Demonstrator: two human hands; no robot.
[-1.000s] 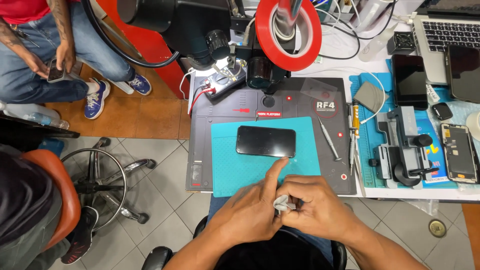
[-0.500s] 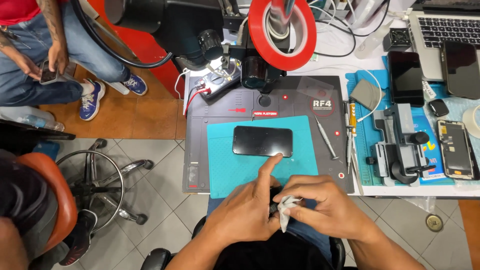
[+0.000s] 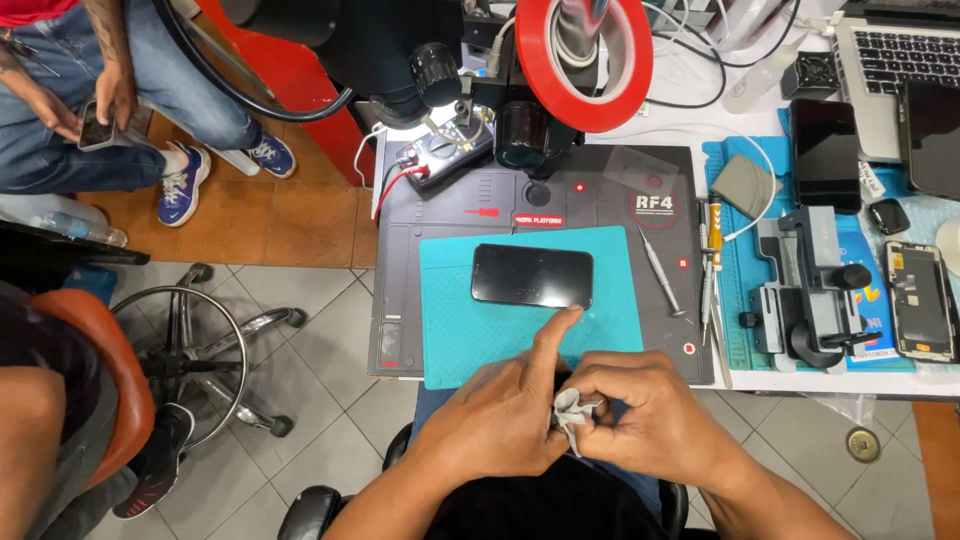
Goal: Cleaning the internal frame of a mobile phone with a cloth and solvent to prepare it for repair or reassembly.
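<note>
Both hands are low at the near edge of the tabletop (image 3: 760,382), close together and touching. The left hand (image 3: 500,420) has its index finger stretched forward over the teal mat (image 3: 450,330), tip just short of the phone (image 3: 532,276); its other fingers curl in on the wipe (image 3: 573,412). The right hand (image 3: 650,420) is curled closed, thumb and fingers pinching the same small white crumpled wipe, which sits between the two hands.

The phone lies flat, dark screen up, long side across, in the upper middle of the teal mat, nobody touching it. That mat rests on a grey work mat (image 3: 600,200). Right of the phone, a slim screwdriver (image 3: 660,270) lies on the grey mat, apart from it. Above, a microscope (image 3: 520,120) with a red ring light (image 3: 585,60) hangs over the tabletop. Further right I see a grey clamp jig (image 3: 810,285) and a bare phone screen (image 3: 920,300). At top left another person sits holding a phone of their own.
</note>
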